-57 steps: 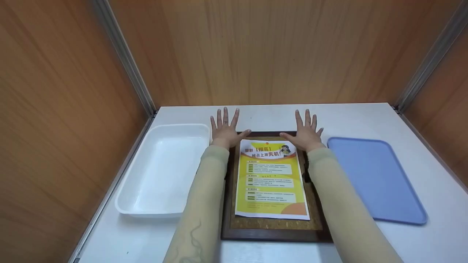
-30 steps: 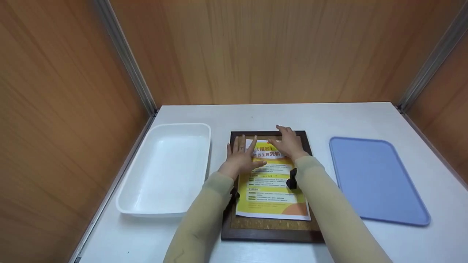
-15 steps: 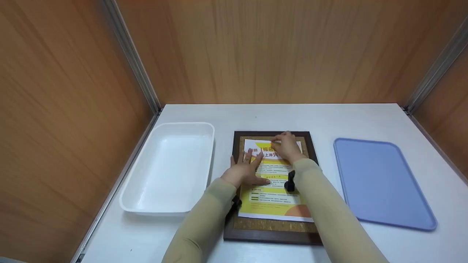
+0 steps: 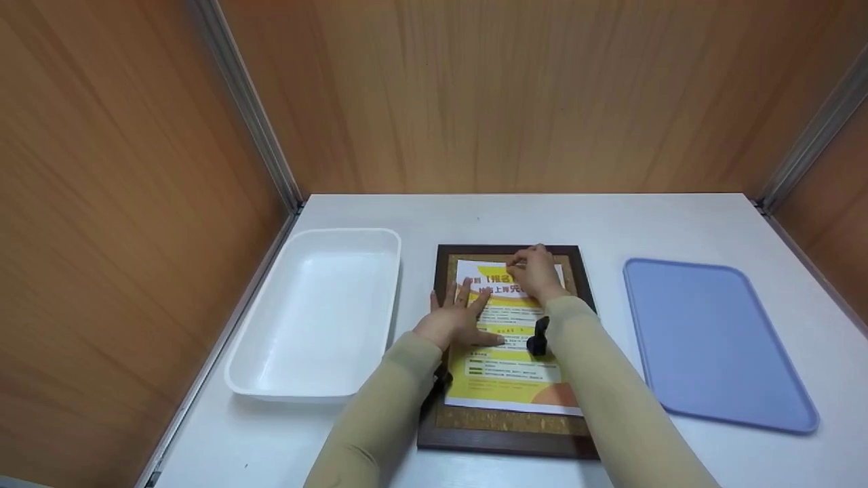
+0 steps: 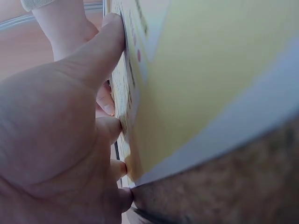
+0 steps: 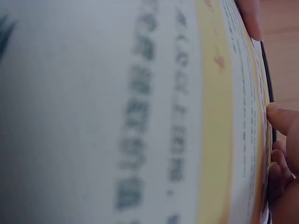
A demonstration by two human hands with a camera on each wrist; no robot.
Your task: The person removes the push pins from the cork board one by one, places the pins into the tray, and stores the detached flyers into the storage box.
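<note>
both hands now on yellow poster (image 4: 505, 332), left hand (image 4: 456, 317) flat, fingers straight, right hand (image 4: 537, 272) fingers curled pinching its top edge, white bin (image 4: 319, 315) and blue tray (image 4: 712, 339) hold nothing

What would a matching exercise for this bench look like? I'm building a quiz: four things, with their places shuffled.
Things:
1. white tub
2. blue tray
3. yellow poster
4. left hand

Places:
a. right of the frame
b. flat on the poster's left part
c. left of the frame
d. on the cork board in the frame

Pairs: 1-c, 2-a, 3-d, 4-b
</note>
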